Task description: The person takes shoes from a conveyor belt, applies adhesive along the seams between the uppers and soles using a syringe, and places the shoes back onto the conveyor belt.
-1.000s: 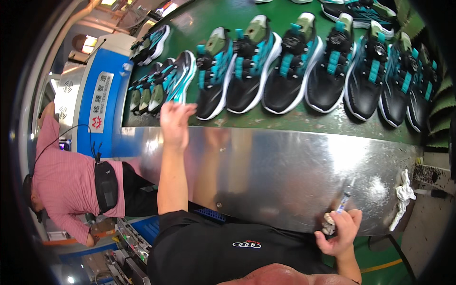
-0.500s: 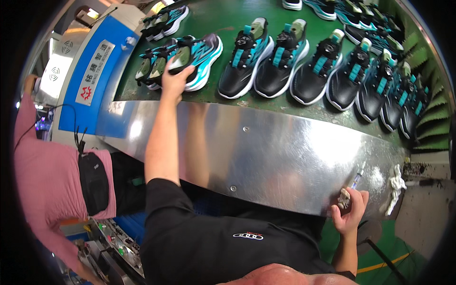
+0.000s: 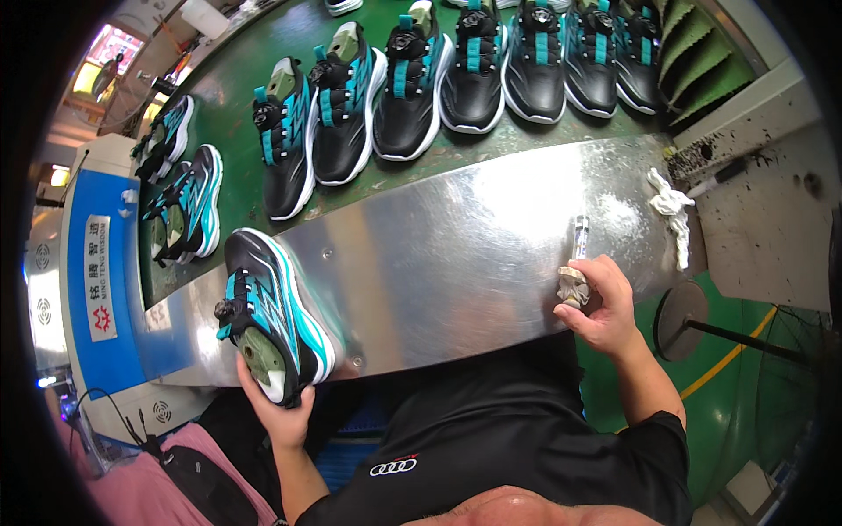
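Note:
My left hand (image 3: 282, 419) grips the heel end of a black sneaker (image 3: 279, 302) with teal trim, a white sole and an olive lining. The sneaker is over the left part of the metal ledge (image 3: 430, 289), its toe pointing away from me. Farther right, my right hand (image 3: 610, 307) has its fingers closed round a slim tool with a clear barrel (image 3: 580, 235) and a dirty, whitish wrapped part (image 3: 572, 287). The tool's exact kind cannot be made out.
Several matching sneakers (image 3: 408, 88) stand in a row on the green surface (image 3: 232, 114); others (image 3: 189, 206) sit at its left. A crumpled white cloth (image 3: 673, 215) lies at the ledge's right end. A blue machine panel (image 3: 110, 280) and a person in pink (image 3: 180, 473) are at left.
My left hand has brought the sneaker from the group on the green surface toward me, over the ledge. The view has shifted to the right. My right hand still holds the slim tool.

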`<action>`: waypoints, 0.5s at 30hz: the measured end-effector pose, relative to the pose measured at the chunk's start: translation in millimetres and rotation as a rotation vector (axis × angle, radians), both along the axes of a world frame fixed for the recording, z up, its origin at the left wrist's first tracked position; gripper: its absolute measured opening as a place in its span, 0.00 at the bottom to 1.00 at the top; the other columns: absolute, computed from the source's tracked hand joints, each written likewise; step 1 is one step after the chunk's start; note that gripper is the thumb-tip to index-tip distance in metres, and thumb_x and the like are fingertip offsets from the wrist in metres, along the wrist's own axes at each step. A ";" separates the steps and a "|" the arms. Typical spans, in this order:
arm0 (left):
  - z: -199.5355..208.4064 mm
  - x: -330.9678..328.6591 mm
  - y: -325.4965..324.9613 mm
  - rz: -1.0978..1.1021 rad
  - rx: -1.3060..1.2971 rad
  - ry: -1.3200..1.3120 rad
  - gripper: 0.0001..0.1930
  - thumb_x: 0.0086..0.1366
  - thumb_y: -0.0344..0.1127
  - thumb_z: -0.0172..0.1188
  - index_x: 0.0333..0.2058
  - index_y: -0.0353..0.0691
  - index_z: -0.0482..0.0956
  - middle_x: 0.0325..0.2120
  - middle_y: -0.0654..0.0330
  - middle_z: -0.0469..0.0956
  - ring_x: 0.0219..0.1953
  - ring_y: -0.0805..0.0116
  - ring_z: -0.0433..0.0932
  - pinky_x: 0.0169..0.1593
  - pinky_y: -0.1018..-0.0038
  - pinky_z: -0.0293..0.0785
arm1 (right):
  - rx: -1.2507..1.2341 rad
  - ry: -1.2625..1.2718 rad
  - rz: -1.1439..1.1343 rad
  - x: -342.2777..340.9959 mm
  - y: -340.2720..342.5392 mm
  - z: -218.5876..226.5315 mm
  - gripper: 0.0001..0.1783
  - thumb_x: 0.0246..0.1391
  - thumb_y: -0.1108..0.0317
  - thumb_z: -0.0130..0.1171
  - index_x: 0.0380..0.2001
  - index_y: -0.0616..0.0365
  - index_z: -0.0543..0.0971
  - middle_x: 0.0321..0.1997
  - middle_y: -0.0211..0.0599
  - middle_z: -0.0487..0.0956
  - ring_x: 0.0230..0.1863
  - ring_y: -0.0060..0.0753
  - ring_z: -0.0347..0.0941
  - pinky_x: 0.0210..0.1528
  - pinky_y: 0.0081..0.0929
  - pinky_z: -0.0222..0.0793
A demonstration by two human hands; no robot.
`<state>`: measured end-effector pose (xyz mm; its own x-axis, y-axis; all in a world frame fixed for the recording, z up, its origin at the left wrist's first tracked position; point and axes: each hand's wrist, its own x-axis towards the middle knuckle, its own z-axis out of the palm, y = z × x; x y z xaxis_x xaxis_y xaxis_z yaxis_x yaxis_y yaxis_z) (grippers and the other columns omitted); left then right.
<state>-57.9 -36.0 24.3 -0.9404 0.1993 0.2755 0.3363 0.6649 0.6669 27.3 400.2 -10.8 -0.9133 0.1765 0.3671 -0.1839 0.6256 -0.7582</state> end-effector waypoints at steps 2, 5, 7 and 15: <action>0.7 -8.8 -8.5 -0.055 0.717 -0.348 0.46 0.44 0.30 0.61 0.63 0.35 0.48 0.58 0.50 0.57 0.62 0.56 0.56 0.63 0.66 0.55 | -0.162 -0.071 -0.047 8.5 0.4 2.5 0.27 0.36 0.68 0.70 0.43 0.60 0.74 0.32 0.38 0.76 0.30 0.36 0.67 0.34 0.27 0.64; -7.3 -68.8 -40.0 0.012 0.897 -0.457 0.35 0.55 0.32 0.54 0.61 0.32 0.52 0.54 0.51 0.63 0.56 0.59 0.65 0.56 0.69 0.65 | -0.293 -0.136 -0.111 28.6 7.8 1.9 0.28 0.41 0.70 0.67 0.47 0.63 0.71 0.34 0.36 0.74 0.37 0.30 0.68 0.41 0.23 0.64; -17.3 -125.1 -42.6 0.064 0.867 -0.476 0.27 0.61 0.36 0.51 0.57 0.31 0.59 0.47 0.54 0.68 0.48 0.64 0.71 0.50 0.72 0.68 | -0.567 -0.097 -0.164 30.5 1.2 7.1 0.28 0.46 0.73 0.63 0.52 0.65 0.68 0.38 0.32 0.74 0.42 0.23 0.67 0.46 0.20 0.64; -25.4 -208.4 -39.3 0.047 0.648 -0.664 0.20 0.63 0.42 0.54 0.49 0.35 0.68 0.39 0.58 0.74 0.40 0.70 0.76 0.45 0.75 0.72 | -0.452 -0.236 -0.083 39.2 5.3 21.3 0.26 0.43 0.70 0.64 0.47 0.64 0.72 0.32 0.28 0.74 0.30 0.15 0.66 0.32 0.12 0.63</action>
